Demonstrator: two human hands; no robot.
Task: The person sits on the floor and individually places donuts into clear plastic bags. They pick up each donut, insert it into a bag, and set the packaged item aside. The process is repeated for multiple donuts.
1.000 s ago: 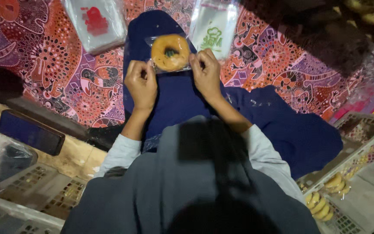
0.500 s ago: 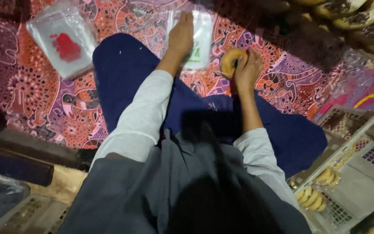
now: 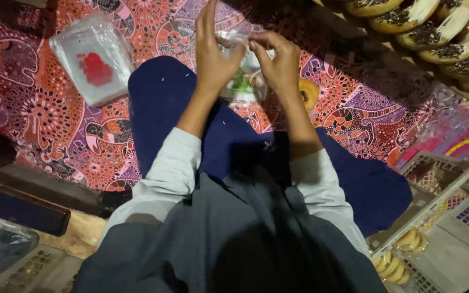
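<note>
- Clear plastic bag (image 3: 240, 76) with a green print hangs between both raised hands, above the patterned cloth (image 3: 44, 119) and just past the person's blue-clad knee (image 3: 161, 108).
- Left hand (image 3: 213, 54) pinches the bag's top edge, thumb pressed toward the fingertips while the other fingers stand straight up.
- Right hand (image 3: 280, 62) grips the same edge from the other side, fingers curled in and closed on the plastic.
- Glazed doughnut (image 3: 308, 92) lies on the cloth just behind the right wrist, partly hidden.
- Stack of clear bags with a red print (image 3: 93, 65) lies on the cloth well left of the hands.
- Chocolate-topped doughnuts (image 3: 435, 27) sit in a row at the upper right.
</note>
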